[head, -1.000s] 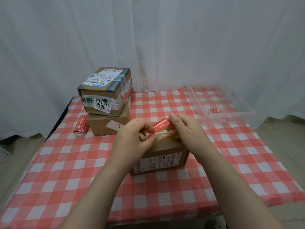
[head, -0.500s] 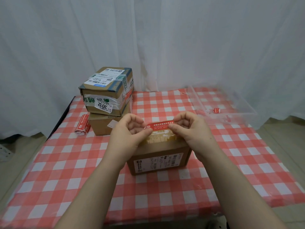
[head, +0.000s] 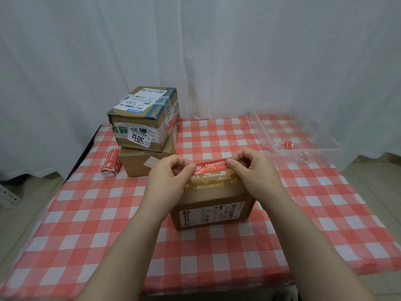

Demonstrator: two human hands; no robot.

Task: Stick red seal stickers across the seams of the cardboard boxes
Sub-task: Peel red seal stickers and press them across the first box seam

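Pinching red seal sticker [head: 211, 167] with left hand [head: 171, 179] and right hand [head: 256, 170] over cardboard box [head: 212, 205]. Beyond right hand, clear tray [head: 321, 153] holding red scrap [head: 288, 145].

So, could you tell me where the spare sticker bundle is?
In the head view, the sticker bundle lies on the tablecloth at the left side, beside the lower stacked box.

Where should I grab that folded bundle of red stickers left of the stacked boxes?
Probably grip the folded bundle of red stickers across its narrow width, from above and the left: it lies flat on the red-and-white checked cloth, and the lower brown cardboard box crowds its right side.
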